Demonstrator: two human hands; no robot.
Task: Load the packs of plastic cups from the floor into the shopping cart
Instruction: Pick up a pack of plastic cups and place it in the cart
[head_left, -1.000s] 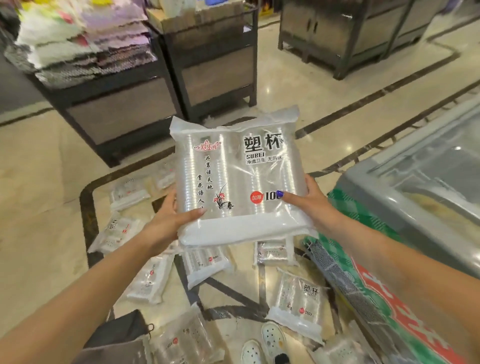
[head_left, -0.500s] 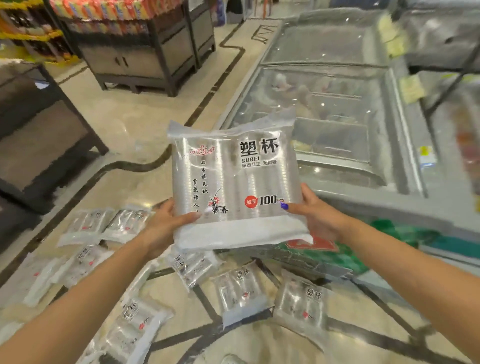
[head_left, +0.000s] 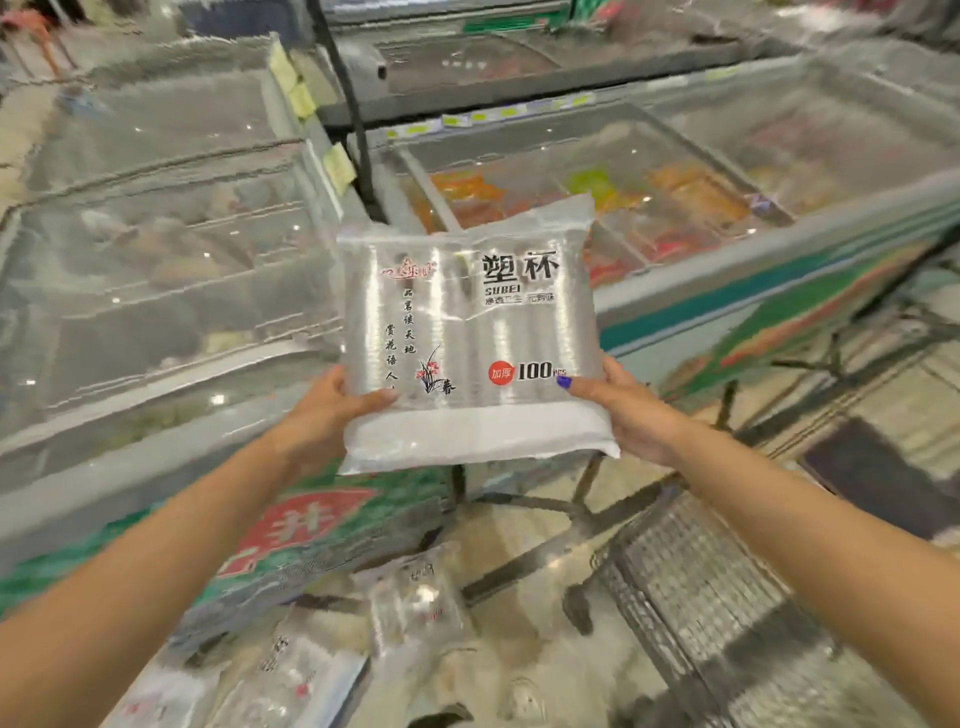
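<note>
View swung right since half second ago: freezers (head_left: 156, 249) now fill back, cart (head_left: 727, 613) shows low right. Fewer floor packs (head_left: 415, 603) seen. Cup pack (head_left: 467, 338) same, upright in air. Left hand (head_left: 327, 415), right hand (head_left: 628, 410) still pinch bottom corners.
</note>
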